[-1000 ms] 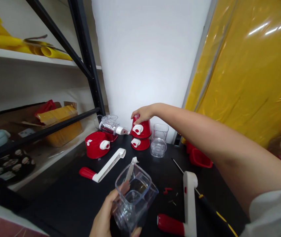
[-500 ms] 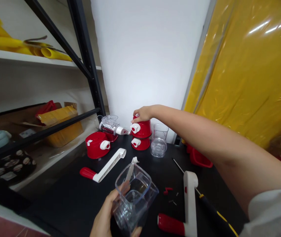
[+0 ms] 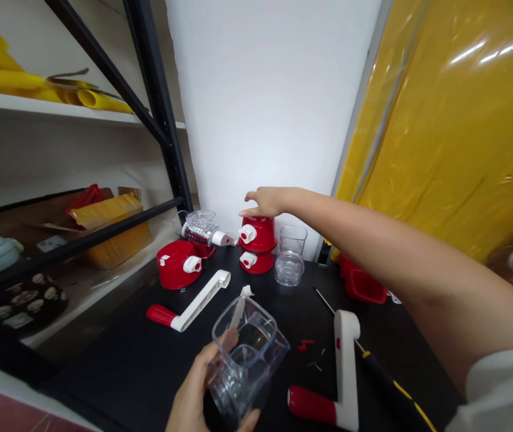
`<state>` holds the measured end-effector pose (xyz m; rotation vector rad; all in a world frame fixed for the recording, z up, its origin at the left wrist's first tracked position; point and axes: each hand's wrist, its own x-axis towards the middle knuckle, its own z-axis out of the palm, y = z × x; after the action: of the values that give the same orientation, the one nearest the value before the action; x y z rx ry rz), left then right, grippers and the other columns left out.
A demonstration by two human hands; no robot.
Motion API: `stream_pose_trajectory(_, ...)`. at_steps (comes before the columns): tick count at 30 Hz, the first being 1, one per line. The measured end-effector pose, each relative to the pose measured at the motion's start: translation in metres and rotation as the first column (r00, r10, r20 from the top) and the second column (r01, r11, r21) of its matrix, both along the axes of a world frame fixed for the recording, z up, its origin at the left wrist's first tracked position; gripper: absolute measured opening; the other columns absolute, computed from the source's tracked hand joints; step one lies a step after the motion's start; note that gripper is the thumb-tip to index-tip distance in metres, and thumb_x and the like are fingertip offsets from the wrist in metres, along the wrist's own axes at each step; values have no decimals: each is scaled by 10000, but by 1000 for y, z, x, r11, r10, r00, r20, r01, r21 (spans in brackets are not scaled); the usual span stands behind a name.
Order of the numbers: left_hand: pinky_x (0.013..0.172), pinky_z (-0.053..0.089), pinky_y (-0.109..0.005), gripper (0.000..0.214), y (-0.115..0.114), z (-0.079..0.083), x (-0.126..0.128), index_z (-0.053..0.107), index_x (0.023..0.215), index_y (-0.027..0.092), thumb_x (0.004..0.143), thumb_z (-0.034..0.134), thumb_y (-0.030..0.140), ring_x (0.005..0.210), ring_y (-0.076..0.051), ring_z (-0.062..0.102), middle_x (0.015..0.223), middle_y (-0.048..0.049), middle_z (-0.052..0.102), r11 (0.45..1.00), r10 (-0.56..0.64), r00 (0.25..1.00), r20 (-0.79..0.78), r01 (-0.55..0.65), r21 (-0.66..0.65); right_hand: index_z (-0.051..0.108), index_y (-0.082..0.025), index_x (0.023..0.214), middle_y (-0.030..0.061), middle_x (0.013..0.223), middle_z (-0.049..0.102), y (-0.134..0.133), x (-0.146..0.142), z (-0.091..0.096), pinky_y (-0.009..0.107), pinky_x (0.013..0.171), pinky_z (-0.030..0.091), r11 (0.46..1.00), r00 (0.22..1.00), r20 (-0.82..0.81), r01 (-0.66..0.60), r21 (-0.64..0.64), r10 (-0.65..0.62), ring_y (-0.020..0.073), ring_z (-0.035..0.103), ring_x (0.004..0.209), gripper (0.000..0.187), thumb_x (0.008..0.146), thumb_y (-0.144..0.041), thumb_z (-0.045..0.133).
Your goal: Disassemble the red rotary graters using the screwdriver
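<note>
My left hand (image 3: 195, 396) grips a clear plastic hopper housing (image 3: 245, 357) low in the middle, over the black table (image 3: 116, 366). My right hand (image 3: 265, 202) reaches to the far end of the table. Its fingers are spread flat just above two stacked red bases (image 3: 257, 243) with white knobs, and nothing is in them. A clear cup part (image 3: 290, 255) stands right of the stack.
A third red base (image 3: 177, 264) and a clear drum grater (image 3: 200, 227) lie left of the stack. Two white cranks with red handles (image 3: 188, 306) (image 3: 339, 378), a screwdriver (image 3: 373, 366), small screws (image 3: 312, 354) and a red part (image 3: 364, 287) lie around. Shelving stands left, yellow sheeting right.
My right hand has let go of the top red base and lifted slightly, its fingers opening flat. The left hand with the clear housing has stayed nearly still.
</note>
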<state>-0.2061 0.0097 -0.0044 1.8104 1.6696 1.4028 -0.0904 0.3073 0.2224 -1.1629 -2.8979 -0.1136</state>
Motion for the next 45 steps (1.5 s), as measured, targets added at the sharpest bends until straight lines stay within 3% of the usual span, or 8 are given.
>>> stream_pose_trajectory(9,958,573,-404,694,3,9,8,394,1367,220,757,723,249,1175,-289,653,1353,-157,612,996,-59,998,-33,61,59,507,-178,1371,160,1250,585,-89,91,-5,387,812,497,934,985,-87,-114,339,152,291,629,1019,524,972,-512,444)
stream_pose_trajectory(14,945,581,-393,686,4,9,10,423,1357,206,754,739,296,1195,-293,639,1383,-166,586,996,-73,996,49,70,58,609,-186,1204,119,1034,656,-151,147,-48,354,733,487,958,995,-19,-93,271,101,257,654,899,348,1001,-389,411)
stream_pose_trajectory(18,952,576,-403,709,5,10,11,412,1371,203,759,745,337,1226,-299,616,1380,-160,583,997,-61,995,83,57,51,650,-197,1106,119,995,663,-169,176,-73,368,721,495,985,997,-73,-14,170,27,267,662,873,284,978,-368,462)
stream_pose_trajectory(22,986,553,-443,725,3,12,14,404,1381,202,761,746,357,1222,-303,616,1365,-152,587,998,-52,996,77,49,42,630,-198,1192,146,1151,613,-149,178,-74,427,942,469,993,945,-327,9,120,31,297,614,1060,316,930,-358,556)
stream_pose_trajectory(25,1020,530,-451,742,3,13,15,398,1388,202,754,752,352,1250,-303,595,1397,-153,564,997,-62,995,78,58,58,557,-189,1310,167,1273,548,-116,156,-74,467,1072,369,989,854,-512,138,53,-92,327,487,1264,481,869,-353,652)
stream_pose_trajectory(33,976,560,-419,724,1,13,14,397,1382,201,762,742,343,1232,-301,611,1368,-149,589,998,-33,998,44,31,46,495,-142,1347,189,1287,561,-38,92,-108,402,983,449,959,717,-637,238,-157,-282,284,579,1162,771,718,-463,805)
stream_pose_trajectory(40,973,565,-426,703,1,13,13,373,1370,202,781,726,351,1229,-295,614,1359,-167,588,999,-32,999,27,32,11,592,-155,1216,132,1125,647,-11,118,-110,399,962,462,947,582,-747,185,-262,-320,248,624,1053,651,694,-469,822)
stream_pose_trajectory(45,960,574,-438,704,2,11,11,376,1356,201,772,729,371,1188,-300,641,1356,-175,590,1000,-12,1000,-12,12,16,609,-158,1125,87,869,688,-10,148,-102,384,748,549,901,459,-787,81,-426,-413,219,666,742,593,878,-681,479)
